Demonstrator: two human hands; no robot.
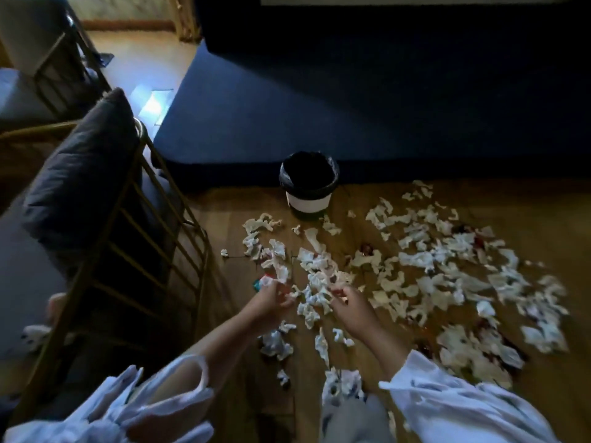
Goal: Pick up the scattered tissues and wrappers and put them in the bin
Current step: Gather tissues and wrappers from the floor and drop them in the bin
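Several crumpled white tissues [425, 270] and a few dark red wrappers [367, 249] lie scattered over the wooden floor [543, 212]. A white bin [308, 199] with a black liner stands upright at the far edge of the mess, against a dark blue bed base. My left hand [270, 298] and my right hand [347, 303] are low over the near left part of the pile. Both have their fingers curled and pinch bits of tissue [315, 294]. The picture is blurred and dim, so the grips are not sharp.
A metal-framed chair [137, 251] with a dark cushion [83, 174] stands close on the left. The dark blue bed base [351, 116] fills the back. A small teal wrapper [257, 282] lies by my left hand. White sleeves cover both forearms.
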